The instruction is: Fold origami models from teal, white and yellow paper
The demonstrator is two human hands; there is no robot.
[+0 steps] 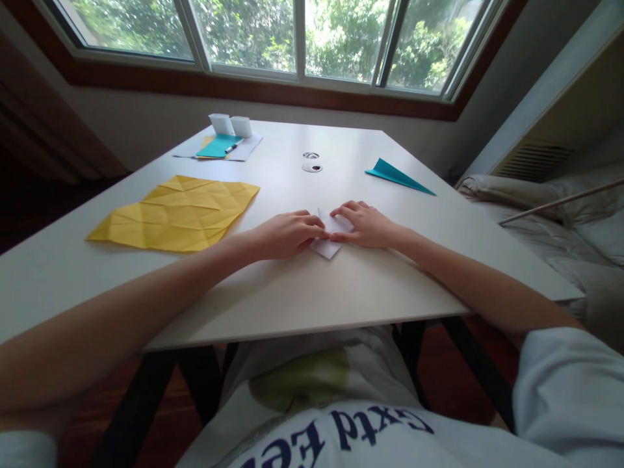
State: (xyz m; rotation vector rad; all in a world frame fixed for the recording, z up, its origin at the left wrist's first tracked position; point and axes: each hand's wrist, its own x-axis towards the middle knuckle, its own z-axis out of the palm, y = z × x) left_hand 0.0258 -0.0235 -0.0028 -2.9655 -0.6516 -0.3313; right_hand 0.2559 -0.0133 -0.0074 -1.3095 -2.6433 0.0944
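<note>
A small folded piece of white paper (327, 249) lies on the white table in front of me, one corner pointing toward me. From the left, my left hand (287, 235) holds it, fingers together and fingertips pressing near its middle. My right hand (366, 224) grips the paper's right side against the tabletop, its thumb close to my left fingertips and its index finger curved above. Both hands cover parts of the paper, so its folds show only partly.
A creased yellow sheet (180, 211) lies at the left. To the right rests a folded teal paper plane (397, 175). Teal paper (219, 146), a pen (234, 145) and two small white blocks (231, 125) are at the back left. Round table inserts (312, 167) sit mid-table.
</note>
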